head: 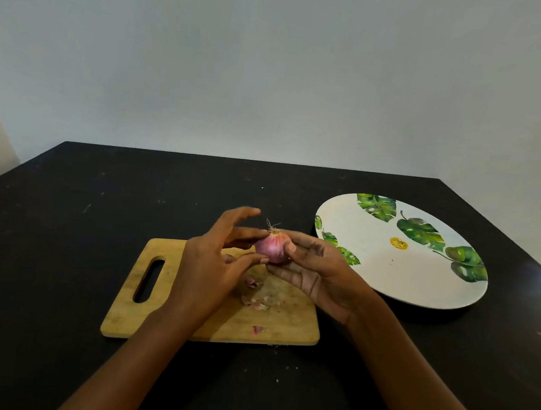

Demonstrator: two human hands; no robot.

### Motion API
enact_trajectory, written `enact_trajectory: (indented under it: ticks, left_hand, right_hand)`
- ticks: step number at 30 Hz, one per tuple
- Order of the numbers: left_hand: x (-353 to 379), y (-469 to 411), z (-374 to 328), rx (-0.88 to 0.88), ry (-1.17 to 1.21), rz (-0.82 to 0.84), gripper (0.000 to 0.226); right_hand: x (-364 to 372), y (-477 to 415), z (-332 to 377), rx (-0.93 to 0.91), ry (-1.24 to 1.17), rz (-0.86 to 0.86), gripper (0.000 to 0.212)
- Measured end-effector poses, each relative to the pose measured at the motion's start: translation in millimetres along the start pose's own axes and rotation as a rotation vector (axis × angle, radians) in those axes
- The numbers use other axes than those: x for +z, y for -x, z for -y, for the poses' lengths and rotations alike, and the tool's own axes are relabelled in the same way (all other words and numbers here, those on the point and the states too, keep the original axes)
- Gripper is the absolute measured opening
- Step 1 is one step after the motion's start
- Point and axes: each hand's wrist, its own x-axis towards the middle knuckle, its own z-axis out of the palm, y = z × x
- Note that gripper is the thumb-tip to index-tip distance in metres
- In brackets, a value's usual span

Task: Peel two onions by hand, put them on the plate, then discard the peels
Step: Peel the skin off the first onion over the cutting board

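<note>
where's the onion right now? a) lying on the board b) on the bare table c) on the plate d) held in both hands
d: the left hand and right hand both grip the onion; the plate has no onion and the board holds only peels.

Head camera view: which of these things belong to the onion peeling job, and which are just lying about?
Job: onion, gripped by left hand and right hand; plate; peels.
Just lying about: cutting board under the peels; table.
</note>
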Motion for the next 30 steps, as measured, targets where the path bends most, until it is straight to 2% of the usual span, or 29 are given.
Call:
enact_trajectory:
  ticks: [5,9,13,16,19,23,26,28,30]
  left_hand:
    - [-5.8,-3.0,1.7,-0.017,0.058,-0.041,0.035]
    - [-3.1,-2.7,0.7,-0.02,0.048,-0.074,0.041]
    - [6.7,2.2,1.9,0.083,-0.131,-0.069,0.048]
    - [10.3,4.3,3.3,0.072,-0.135,-0.016,0.044]
    - [13.2,6.4,5.1,0.082,-0.137,0.08,0.036]
    - [13.7,7.8,6.5,0.149,-0.224,0.091,0.023]
    - [12.6,6.9,4.5,0.102,-0.262,0.041,0.05]
    - [11.2,6.2,3.0,0.097,-0.26,0.007,0.066]
    - [10.3,6.1,4.7,0.136,-0.284,-0.028,0.055]
  right_hand:
    - [0.0,0.4,-0.9,0.01,0.041,0.022,0.035]
    - [2.1,1.3,0.0,0.024,0.062,0.022,0.036]
    - [1.7,-0.2,-2.1,0.019,0.053,0.001,0.038]
    - [0.8,-2.2,-1.8,-0.004,-0.049,-0.025,0.035]
    - [-2.9,-4.2,1.2,-0.034,-0.198,-0.136,0.029]
    - [-3.9,-6.0,2.7,-0.015,-0.254,-0.226,0.049]
    - [-1.3,-6.5,2.8,-0.009,-0.263,-0.274,0.057]
    - [-0.2,-6.0,3.2,-0.016,-0.281,-0.287,0.053]
    - [1.4,-4.7,4.2,-0.021,-0.303,-0.279,0.045]
